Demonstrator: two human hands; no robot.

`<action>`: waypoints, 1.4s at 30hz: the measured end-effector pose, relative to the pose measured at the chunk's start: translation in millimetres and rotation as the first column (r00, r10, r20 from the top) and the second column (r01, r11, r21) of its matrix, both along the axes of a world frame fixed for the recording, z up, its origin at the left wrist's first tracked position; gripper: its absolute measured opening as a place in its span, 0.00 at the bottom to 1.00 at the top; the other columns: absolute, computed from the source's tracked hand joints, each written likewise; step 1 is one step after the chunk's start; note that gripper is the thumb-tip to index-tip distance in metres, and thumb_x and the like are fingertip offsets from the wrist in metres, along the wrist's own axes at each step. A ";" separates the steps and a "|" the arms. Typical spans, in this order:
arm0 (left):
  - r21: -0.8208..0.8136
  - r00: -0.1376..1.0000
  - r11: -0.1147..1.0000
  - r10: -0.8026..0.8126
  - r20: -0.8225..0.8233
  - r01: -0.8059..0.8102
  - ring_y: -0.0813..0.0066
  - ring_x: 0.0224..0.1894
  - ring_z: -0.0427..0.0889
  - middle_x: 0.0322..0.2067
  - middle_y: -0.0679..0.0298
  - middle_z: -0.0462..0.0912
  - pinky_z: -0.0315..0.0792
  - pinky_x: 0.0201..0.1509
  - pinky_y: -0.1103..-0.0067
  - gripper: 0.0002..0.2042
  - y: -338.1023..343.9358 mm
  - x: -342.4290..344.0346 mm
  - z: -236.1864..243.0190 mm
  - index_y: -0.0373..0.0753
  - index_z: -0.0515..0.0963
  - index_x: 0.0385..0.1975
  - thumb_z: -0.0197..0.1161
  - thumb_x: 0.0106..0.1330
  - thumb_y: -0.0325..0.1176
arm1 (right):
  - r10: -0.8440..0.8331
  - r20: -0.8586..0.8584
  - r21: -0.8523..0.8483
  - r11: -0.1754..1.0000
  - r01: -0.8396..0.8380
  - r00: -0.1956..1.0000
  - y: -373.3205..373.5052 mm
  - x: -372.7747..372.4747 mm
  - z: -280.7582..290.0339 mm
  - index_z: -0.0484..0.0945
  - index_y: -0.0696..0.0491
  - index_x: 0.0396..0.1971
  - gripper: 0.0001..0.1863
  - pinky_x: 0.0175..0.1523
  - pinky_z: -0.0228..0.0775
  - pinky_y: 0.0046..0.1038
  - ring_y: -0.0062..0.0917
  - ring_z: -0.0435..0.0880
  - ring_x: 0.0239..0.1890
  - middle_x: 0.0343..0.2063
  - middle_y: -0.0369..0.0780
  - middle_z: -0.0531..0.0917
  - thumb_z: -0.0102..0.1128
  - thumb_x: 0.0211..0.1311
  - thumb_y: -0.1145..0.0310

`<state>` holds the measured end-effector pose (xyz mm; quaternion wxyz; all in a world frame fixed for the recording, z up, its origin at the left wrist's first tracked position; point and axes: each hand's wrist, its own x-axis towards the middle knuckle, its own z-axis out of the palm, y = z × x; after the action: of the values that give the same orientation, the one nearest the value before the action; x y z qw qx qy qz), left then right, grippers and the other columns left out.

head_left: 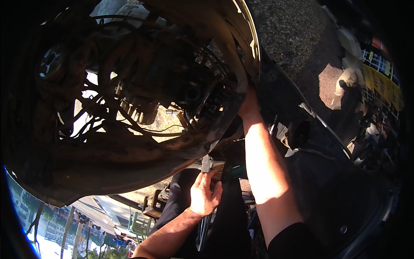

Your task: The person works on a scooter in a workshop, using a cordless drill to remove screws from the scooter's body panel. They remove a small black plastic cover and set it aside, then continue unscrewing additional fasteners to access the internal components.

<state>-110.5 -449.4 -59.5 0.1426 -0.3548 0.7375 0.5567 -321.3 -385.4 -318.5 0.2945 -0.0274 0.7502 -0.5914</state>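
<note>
In front of my lap, my left hand (206, 192) has its thumb and fingers closed on the lower end of a flat grey metal piece (205, 163), just under the rim of a dark curved vehicle panel (142, 172). Whether that piece is fixed to the panel I cannot tell. My right arm reaches up and away, and the right hand (249, 103) goes in behind the shadowed panel edge. Its fingers are hidden there. Left of it is a dark vehicle cavity with hoses, cables and mechanical parts (185, 93).
A black body panel (336, 185) lies to the right of my arm. Rough ground (293, 30) shows at the far right, beside yellow items (379, 82). A green plastic chair (139, 223) stands at lower left, near a street.
</note>
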 end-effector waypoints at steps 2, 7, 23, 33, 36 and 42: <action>0.019 1.000 1.000 0.005 0.015 -0.005 0.61 0.23 0.76 0.27 0.54 0.75 0.73 0.26 0.73 0.16 -1.0 -1.4 1.4 0.31 0.74 0.43 0.63 0.53 0.21 | -0.184 -0.016 -0.080 0.980 0.182 0.983 -1.9 6.2 -1.3 0.74 0.59 0.52 0.20 0.54 0.70 0.32 0.39 0.79 0.46 0.46 0.49 0.80 0.56 0.58 0.71; 0.004 0.999 0.999 -0.033 0.014 0.033 0.59 0.24 0.77 0.28 0.53 0.75 0.73 0.28 0.72 0.16 -3.4 -3.3 2.9 0.31 0.74 0.43 0.63 0.52 0.21 | -0.457 0.392 -0.045 0.857 0.513 0.798 -6.6 11.4 43.3 0.76 0.62 0.49 0.17 0.54 0.68 0.28 0.32 0.79 0.47 0.46 0.48 0.81 0.52 0.60 0.75; -0.005 0.996 0.997 -0.077 0.040 0.078 0.61 0.28 0.77 0.30 0.53 0.76 0.72 0.33 0.73 0.15 -1.3 0.2 1.6 0.28 0.73 0.42 0.60 0.54 0.23 | -0.820 0.147 0.105 0.570 0.815 0.554 98.0 101.2 177.6 0.75 0.58 0.40 0.07 0.40 0.78 0.24 0.19 0.78 0.31 0.32 0.36 0.76 0.50 0.65 0.81; -0.084 0.961 0.958 -0.271 0.046 0.274 0.54 0.37 0.80 0.34 0.48 0.79 0.74 0.44 0.68 0.15 -3.7 2.6 -2.9 0.30 0.74 0.44 0.59 0.57 0.26 | -0.970 0.224 0.347 0.167 0.923 0.092 212.4 176.8 194.5 0.72 0.57 0.44 0.09 0.39 0.74 0.29 0.25 0.77 0.32 0.31 0.39 0.76 0.50 0.64 0.77; -0.044 0.964 0.964 -0.259 0.055 0.261 0.54 0.38 0.80 0.35 0.48 0.79 0.74 0.45 0.68 0.15 -5.0 7.0 -3.7 0.29 0.73 0.44 0.59 0.58 0.27 | -0.962 0.254 0.383 0.197 0.903 0.102 192.9 199.3 194.7 0.73 0.55 0.40 0.07 0.36 0.70 0.27 0.25 0.75 0.31 0.30 0.38 0.76 0.52 0.62 0.76; 0.027 0.985 0.985 -0.169 -0.032 0.170 0.50 0.34 0.80 0.34 0.47 0.79 0.75 0.40 0.67 0.15 -1.9 22.2 -4.9 0.29 0.73 0.43 0.59 0.57 0.26 | -0.909 0.407 0.485 0.299 0.822 0.091 135.1 218.8 221.1 0.74 0.56 0.37 0.07 0.29 0.70 0.24 0.21 0.74 0.23 0.26 0.36 0.76 0.56 0.63 0.70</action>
<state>-88.3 -451.3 -64.4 0.1839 -0.2805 0.7587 0.5585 -102.5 -250.4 -97.4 0.1177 0.6354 0.5100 -0.5678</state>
